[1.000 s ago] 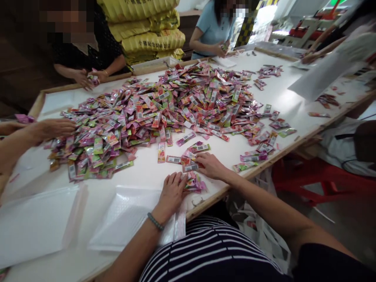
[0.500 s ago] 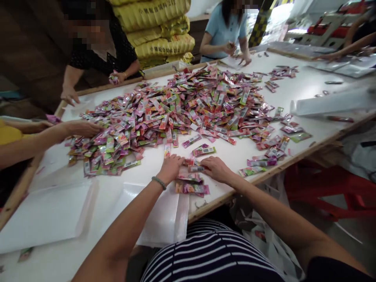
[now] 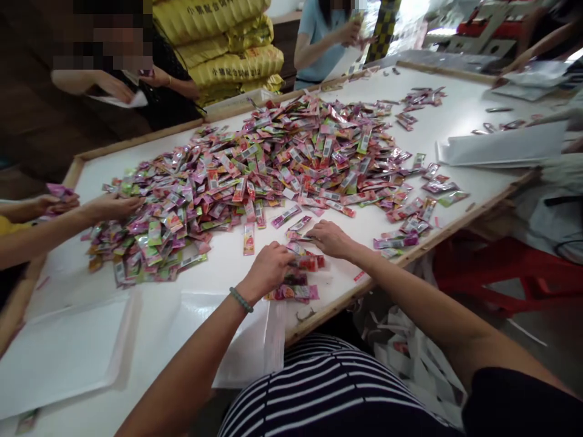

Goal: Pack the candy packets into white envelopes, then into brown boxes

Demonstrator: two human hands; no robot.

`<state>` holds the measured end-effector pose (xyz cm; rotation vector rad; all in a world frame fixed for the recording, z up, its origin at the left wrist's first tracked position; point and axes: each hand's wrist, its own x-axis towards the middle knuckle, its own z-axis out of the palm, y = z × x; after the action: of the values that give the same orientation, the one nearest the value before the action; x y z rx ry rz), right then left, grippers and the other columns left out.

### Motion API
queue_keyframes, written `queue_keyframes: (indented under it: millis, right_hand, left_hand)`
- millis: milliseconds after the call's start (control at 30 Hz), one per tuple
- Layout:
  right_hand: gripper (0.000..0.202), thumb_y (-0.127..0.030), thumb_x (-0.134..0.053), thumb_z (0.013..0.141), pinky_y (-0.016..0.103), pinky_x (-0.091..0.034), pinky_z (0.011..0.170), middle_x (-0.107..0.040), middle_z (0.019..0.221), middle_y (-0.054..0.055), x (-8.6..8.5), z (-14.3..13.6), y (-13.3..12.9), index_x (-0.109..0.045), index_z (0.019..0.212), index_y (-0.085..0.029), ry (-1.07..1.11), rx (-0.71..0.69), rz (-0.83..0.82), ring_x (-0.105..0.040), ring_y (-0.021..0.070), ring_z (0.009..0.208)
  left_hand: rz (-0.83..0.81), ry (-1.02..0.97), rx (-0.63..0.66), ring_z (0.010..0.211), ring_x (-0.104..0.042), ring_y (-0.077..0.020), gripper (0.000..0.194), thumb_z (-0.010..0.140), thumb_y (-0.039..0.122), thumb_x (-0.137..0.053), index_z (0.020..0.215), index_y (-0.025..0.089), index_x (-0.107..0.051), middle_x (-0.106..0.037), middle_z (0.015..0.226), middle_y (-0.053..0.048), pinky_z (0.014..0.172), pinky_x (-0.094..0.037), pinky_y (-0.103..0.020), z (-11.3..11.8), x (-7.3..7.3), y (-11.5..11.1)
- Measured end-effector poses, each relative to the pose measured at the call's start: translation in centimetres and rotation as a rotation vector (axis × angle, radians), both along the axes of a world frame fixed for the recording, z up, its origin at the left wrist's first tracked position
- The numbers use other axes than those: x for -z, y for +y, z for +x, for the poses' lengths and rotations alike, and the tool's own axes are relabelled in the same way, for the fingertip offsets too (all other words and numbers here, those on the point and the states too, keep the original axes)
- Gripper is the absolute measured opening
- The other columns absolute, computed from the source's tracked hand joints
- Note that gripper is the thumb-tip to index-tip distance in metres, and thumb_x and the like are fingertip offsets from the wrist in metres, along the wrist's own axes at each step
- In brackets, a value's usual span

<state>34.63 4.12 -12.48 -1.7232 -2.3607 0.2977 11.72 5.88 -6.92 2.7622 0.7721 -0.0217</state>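
A big pile of small pink, purple and green packets (image 3: 273,164) covers the middle of the white table (image 3: 346,285). Near the front edge, my left hand (image 3: 273,265), with a beaded bracelet on its wrist, has its fingers curled at the left side of a short stack of packets (image 3: 296,292). My right hand (image 3: 328,238) pinches a packet (image 3: 298,235) just above that stack. Its fingertips are bent down around the packet's end. What lies beneath my left fingertips is partly hidden.
Clear plastic bags (image 3: 246,328) lie by my left forearm, more bags (image 3: 64,352) at the far left. A person's hand (image 3: 113,206) reaches into the pile. Other people work across the table. A red stool (image 3: 501,273) stands at the right.
My right hand has moved from the stack's right side to a packet farther up. My left hand stays beside the stack. Across the table, a person has raised a white bag.
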Motion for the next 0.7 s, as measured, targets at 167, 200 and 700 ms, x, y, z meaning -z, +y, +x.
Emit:
queue_keyframes:
  millis: [167,200,700]
  right_hand:
    - [0.039,-0.042,-0.047,0.096,0.037,-0.042,0.094,-0.063,0.122,0.011,-0.1,-2.9,-3.1,-0.061,0.126,-0.02,0.187,-0.118,-0.113,-0.056,0.0234,0.111]
    - [0.05,-0.05,-0.048,0.095,0.039,-0.041,0.096,-0.06,0.127,0.012,-0.1,-3.6,-3.8,-0.053,0.135,-0.022,0.201,-0.151,-0.135,-0.054,0.0248,0.116]
    - [0.059,-0.017,-0.061,0.082,0.04,-0.045,0.091,-0.055,0.129,0.015,1.1,-7.7,-7.3,-0.049,0.14,-0.022,0.025,-0.242,0.002,-0.053,0.0277,0.106]
  left_hand:
    - [0.008,0.024,-0.096,0.117,-0.049,-0.0301,0.062,0.075,0.046,-0.074,0.128,0.019,-0.055,-0.055,0.131,-0.012,0.096,-0.045,-0.045,-3.1,1.0,-4.2]
    - [0.027,0.041,-0.142,0.117,-0.048,-0.0307,0.063,0.074,0.042,-0.075,0.128,0.017,-0.053,-0.053,0.132,-0.014,0.096,-0.045,-0.046,-3.6,1.2,-4.7]
    - [-0.031,0.498,-0.455,0.083,-0.062,-0.0226,0.037,0.084,0.001,-0.038,0.102,0.018,-0.066,-0.055,0.109,-0.013,0.068,-0.055,-0.036,-8.2,-2.7,-14.8]
